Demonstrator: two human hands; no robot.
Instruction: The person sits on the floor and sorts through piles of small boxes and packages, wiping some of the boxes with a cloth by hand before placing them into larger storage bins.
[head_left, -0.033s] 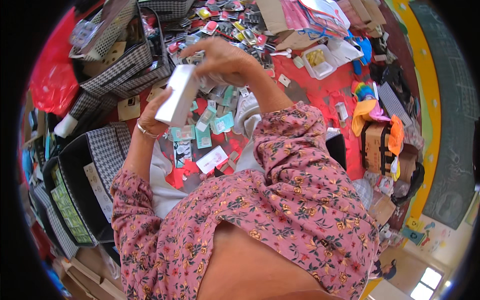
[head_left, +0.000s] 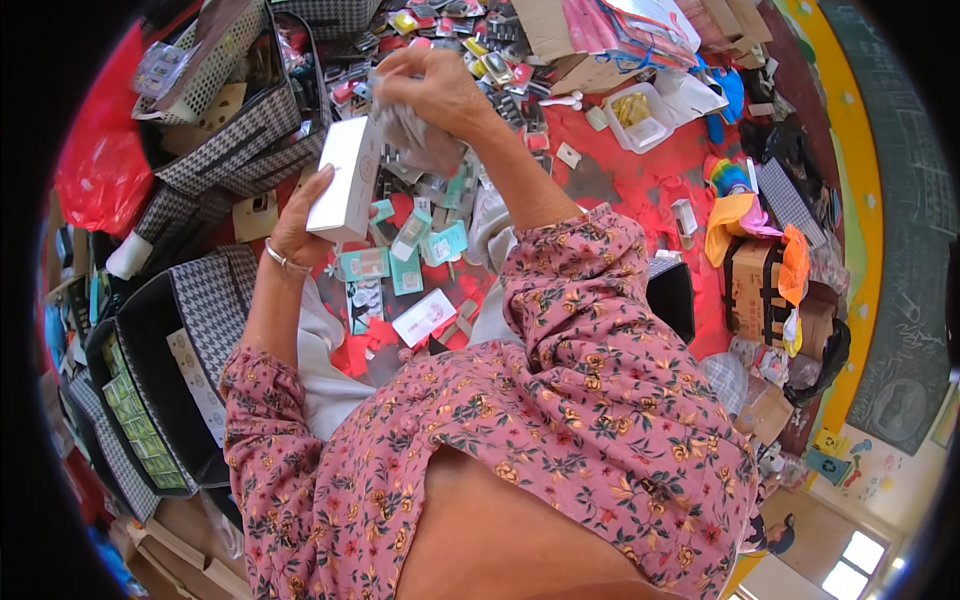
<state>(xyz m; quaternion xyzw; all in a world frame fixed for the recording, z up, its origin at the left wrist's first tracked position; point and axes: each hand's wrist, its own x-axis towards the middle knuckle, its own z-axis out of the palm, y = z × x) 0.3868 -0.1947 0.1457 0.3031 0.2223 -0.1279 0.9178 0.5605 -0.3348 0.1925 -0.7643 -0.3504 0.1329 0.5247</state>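
My left hand point(head_left: 302, 218) grips a tall white box point(head_left: 345, 185) by its lower left side, thumb along its face. The box stands nearly upright, its closed white side toward me. Just beyond the box's upper right, my right hand point(head_left: 437, 92) pinches a crumpled, greyish, thin piece point(head_left: 425, 140) that hangs beneath the fingers; whether it is cloth or plastic film I cannot tell. Below the hands, several small teal-and-white packs point(head_left: 408, 272) lie in a heap. A white card or flat box point(head_left: 424, 318) rests nearer to me.
Houndstooth storage boxes point(head_left: 245, 140) stand at the far left, and an open black-lined one point(head_left: 150, 330) holds green packs nearer. Many small blister packs point(head_left: 500, 70) cover the far floor. A clear tub point(head_left: 640, 118) with yellow pieces sits at right, beyond a brown carton point(head_left: 752, 295).
The white box has shifted slightly left and upward. My right hand has moved a little right, and the crumpled greyish piece under it shows more clearly.
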